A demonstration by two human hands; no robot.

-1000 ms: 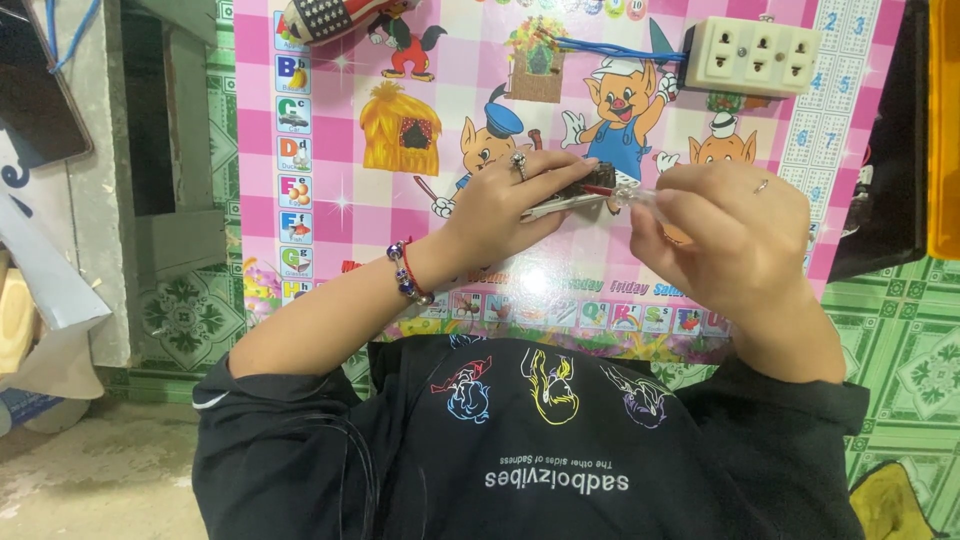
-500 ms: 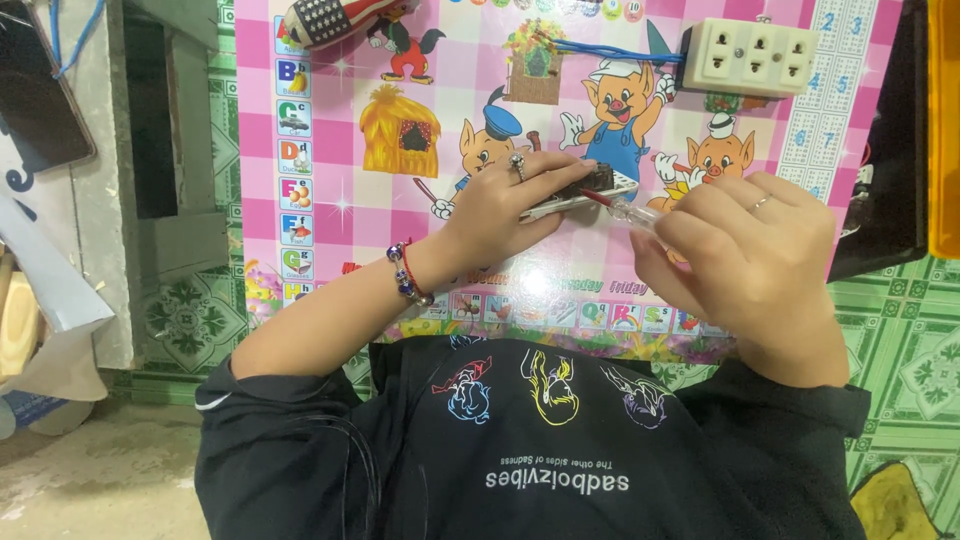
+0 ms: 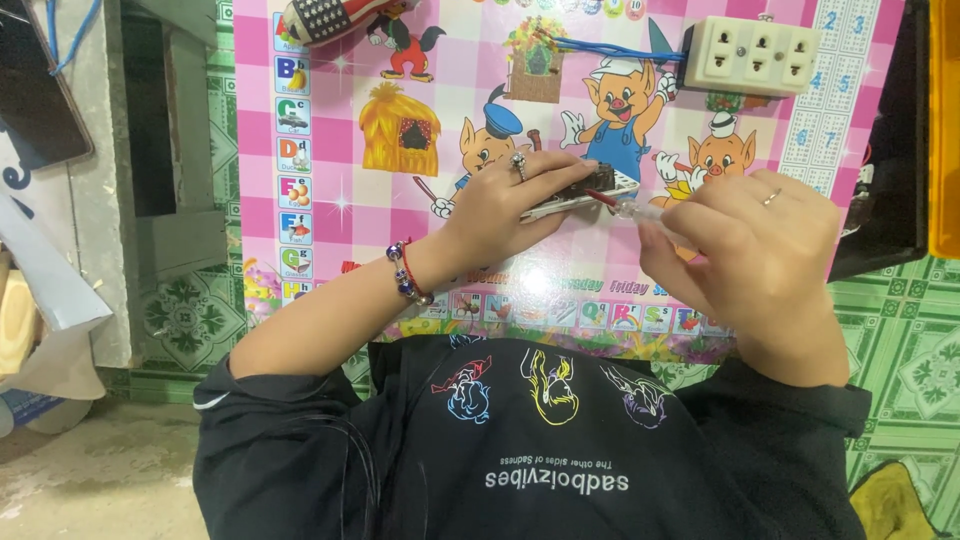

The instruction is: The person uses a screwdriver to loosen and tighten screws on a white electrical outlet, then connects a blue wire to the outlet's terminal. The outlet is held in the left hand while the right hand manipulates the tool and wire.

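The left hand [image 3: 505,205] is clamped on a small flat electrical part [image 3: 585,195], pale along its lower edge and dark on top, with the thumb under it and the fingers laid over its near end; a ring [image 3: 519,165] sits on one finger and a beaded bracelet [image 3: 405,272] of blue and red circles the wrist. At about three o'clock from that hand, the right hand [image 3: 755,250] is closed around a clear-handled screwdriver [image 3: 632,208], whose red-tinted front end touches the part's right end, so the two hands meet over the middle of the worktop [image 3: 320,250]; a thin ring [image 3: 771,197] shows on the right hand too. The worktop is covered by a pink checked children's chart with cartoon pigs, a straw house [image 3: 400,130] at ten o'clock from the left hand, and a column of alphabet squares down its left edge. At one o'clock from the part lies a cream multi-socket outlet block [image 3: 752,55], with blue wires [image 3: 600,47] running from its left side toward the top centre. At eleven o'clock, at the chart's upper edge, rests a red object with a dark gridded face [image 3: 325,17], only partly in view. Nearest the camera is the person's black sweatshirt [image 3: 540,440] with coloured line figures; green patterned floor tiles [image 3: 900,350] show at four o'clock
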